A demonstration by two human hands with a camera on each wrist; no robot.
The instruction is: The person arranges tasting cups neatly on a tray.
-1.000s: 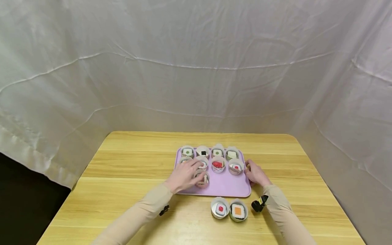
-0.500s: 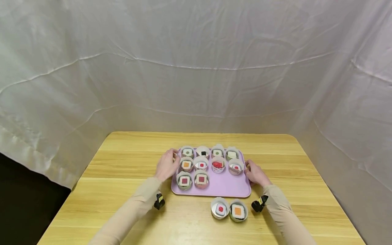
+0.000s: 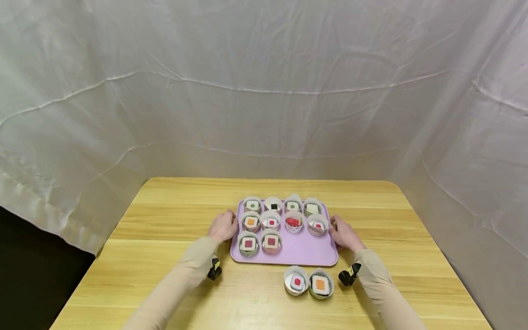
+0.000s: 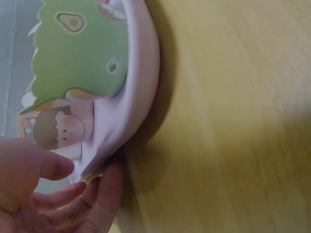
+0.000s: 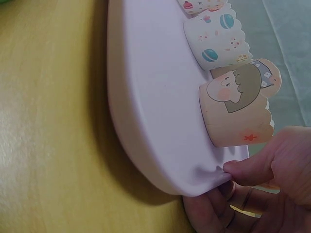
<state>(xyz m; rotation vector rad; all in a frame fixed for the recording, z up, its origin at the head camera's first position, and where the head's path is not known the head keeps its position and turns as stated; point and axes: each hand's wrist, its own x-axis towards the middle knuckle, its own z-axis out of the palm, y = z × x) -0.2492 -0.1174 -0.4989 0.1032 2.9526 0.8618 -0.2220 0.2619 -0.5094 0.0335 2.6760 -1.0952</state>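
Note:
A lilac tray (image 3: 307, 250) lies on the wooden table, bearing several paper baking cups with toy-like sushi pieces inside. My left hand (image 3: 223, 226) grips the tray's left edge; in the left wrist view its thumb (image 4: 60, 167) lies over the rim, with the fingers curled below. On the opposite edge, my right hand (image 3: 344, 233) pinches the rim, its thumb (image 5: 238, 171) on top and fingers underneath. Closest to the left hand is a cup with an orange-centred piece (image 3: 250, 222). A cup with a red-centred piece (image 3: 317, 225) stands beside the right hand.
Off the tray, in front of it, stand two more cups: one with a red-centred piece (image 3: 296, 281), one with an orange-centred piece (image 3: 321, 284). Pale curtains (image 3: 264, 119) hang behind and beside the wooden table (image 3: 173, 206).
My left hand has moved left, off the cups at the tray's front left, and now grips the tray's left edge. The right hand has stayed on the right edge.

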